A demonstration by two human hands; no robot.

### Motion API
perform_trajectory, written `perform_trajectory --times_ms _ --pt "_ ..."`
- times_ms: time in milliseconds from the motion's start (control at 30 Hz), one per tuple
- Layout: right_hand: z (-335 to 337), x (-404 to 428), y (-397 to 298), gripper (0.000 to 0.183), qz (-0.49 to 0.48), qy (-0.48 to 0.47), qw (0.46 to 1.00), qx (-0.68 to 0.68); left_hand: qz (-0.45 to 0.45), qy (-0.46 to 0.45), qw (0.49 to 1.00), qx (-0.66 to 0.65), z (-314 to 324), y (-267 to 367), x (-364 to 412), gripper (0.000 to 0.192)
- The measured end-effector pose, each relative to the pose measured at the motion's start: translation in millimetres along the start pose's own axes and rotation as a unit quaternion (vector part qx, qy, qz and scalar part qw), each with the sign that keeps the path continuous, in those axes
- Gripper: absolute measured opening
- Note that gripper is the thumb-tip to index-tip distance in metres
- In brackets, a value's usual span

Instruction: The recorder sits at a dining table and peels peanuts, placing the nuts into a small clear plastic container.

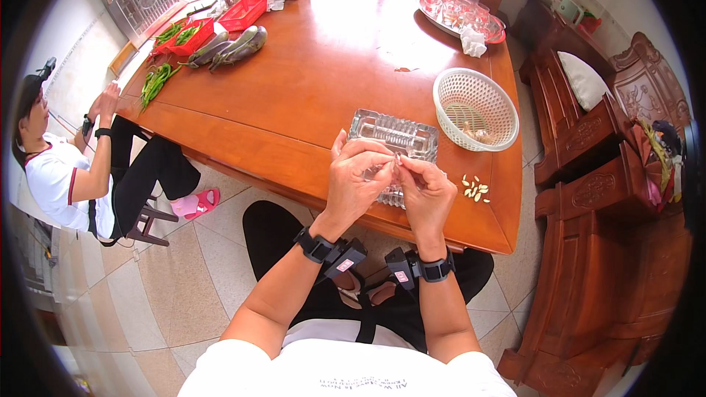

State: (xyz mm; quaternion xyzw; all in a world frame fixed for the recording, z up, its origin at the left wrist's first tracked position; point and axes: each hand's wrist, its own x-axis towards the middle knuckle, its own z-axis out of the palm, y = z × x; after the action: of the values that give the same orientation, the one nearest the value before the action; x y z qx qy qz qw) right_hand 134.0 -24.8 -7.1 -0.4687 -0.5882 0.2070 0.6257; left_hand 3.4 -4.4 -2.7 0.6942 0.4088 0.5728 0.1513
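Between the fingertips of both hands is a small whitish piece, apparently a garlic clove (397, 159), largely hidden by the fingers. My left hand (358, 176) pinches it from one side and my right hand (426, 183) from the other. Under the hands, near the table's front edge, sits a ribbed clear glass dish (422, 140); the hands cover much of its inside. To the right of my right hand, several peeled garlic cloves (475, 189) lie loose on the wood. Behind them stands a white perforated plastic basket (448, 121) with some unpeeled garlic (479, 135) at its bottom.
On the wooden table (309, 99) lie eggplants (240, 49), green peppers (158, 81) and red plastic baskets (242, 13). A tray of glasses (427, 17) stands at the far right. Another person (66, 176) sits at the left side. Carved wooden seating (584, 253) flanks the right.
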Motion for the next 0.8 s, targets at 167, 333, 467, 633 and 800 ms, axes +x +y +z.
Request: perform_trajectory --times_ms 167,333,467,633,800 --pt "0.6 -1.1 3.9 0.014 0.037 -0.004 0.997 0.063 0.002 0.003 1.0 0.001 0.4 0.4 -0.1 0.003" --pt "0.0 -1.0 5.1 0.016 0.05 -0.007 0.995 0.081 0.002 0.002 1.0 0.021 -1.2 2.4 0.4 0.005" --pt "-0.1 -0.8 5.6 0.016 0.062 -0.004 0.993 0.097 0.0 0.008 1.0 0.024 -1.0 3.0 0.5 0.006" --pt "-0.8 0.0 1.5 0.015 0.082 -0.006 0.988 0.13 -0.015 0.025 0.999 0.018 -1.3 3.7 1.1 0.006" --pt "-1.4 0.0 2.8 0.014 0.086 -0.01 0.986 0.141 -0.015 0.03 0.999 0.018 -0.4 3.2 0.9 0.006"
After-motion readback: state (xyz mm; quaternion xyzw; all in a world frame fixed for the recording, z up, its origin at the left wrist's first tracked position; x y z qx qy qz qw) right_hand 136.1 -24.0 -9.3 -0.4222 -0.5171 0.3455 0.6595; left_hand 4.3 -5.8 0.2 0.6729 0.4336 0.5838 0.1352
